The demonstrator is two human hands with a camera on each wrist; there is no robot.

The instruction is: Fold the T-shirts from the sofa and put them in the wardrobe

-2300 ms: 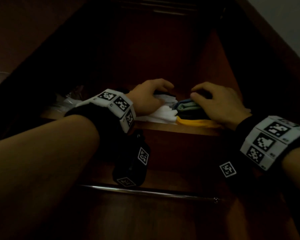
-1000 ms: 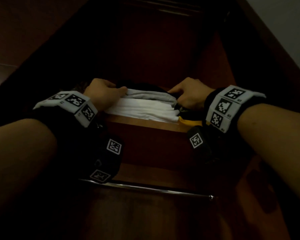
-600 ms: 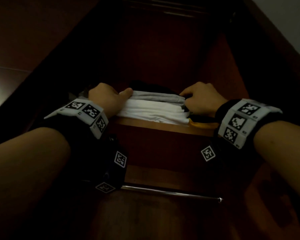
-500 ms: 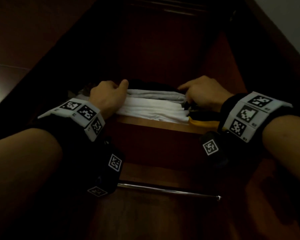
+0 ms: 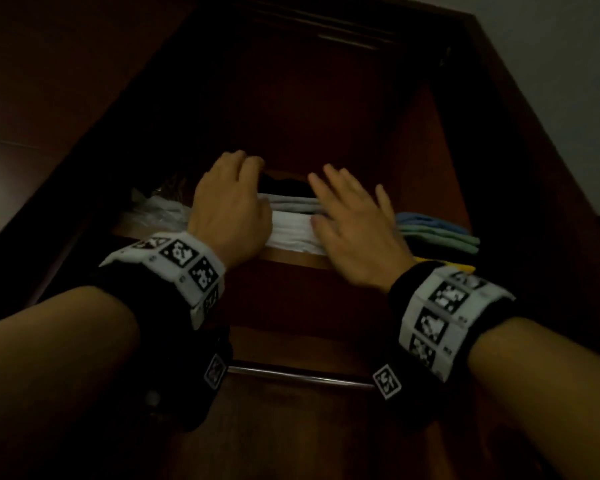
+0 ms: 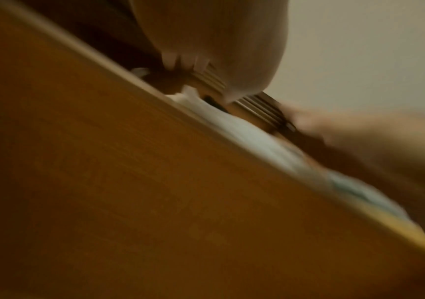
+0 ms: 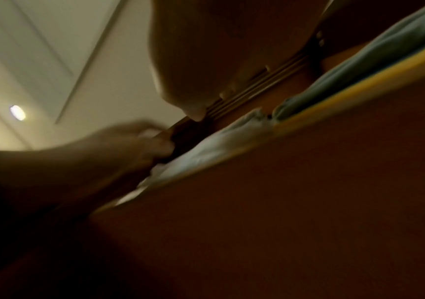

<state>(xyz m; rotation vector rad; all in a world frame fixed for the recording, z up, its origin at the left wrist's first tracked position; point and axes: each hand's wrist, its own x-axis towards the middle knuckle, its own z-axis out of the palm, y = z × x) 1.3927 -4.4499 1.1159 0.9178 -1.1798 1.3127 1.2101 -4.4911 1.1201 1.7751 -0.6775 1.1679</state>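
Colours of the folded T-shirts on the reddish-brown wardrobe shelf (image 5: 291, 259).

Between the hands: white T-shirts (image 5: 291, 233) beneath a grey one (image 5: 293, 204) and a black one (image 5: 283, 185). Right of the right hand (image 5: 357, 230): blue and green T-shirts (image 5: 437, 233) over a yellow one (image 5: 461, 266). Black-and-white square-patterned wristbands (image 5: 184, 268).

Our forearms are bare, with no sleeves reaching them. Around each wrist we wear a wide black fabric cuff (image 5: 146, 299), and over it sits a white segmented band (image 5: 177, 268) printed with square black-and-white coded markers; the band on our right wrist (image 5: 444, 313) shows three such squares in a row. Below each wrist hangs a dark camera housing (image 5: 201, 386) that carries smaller marker tags, one beneath our right wrist (image 5: 387, 381) too.
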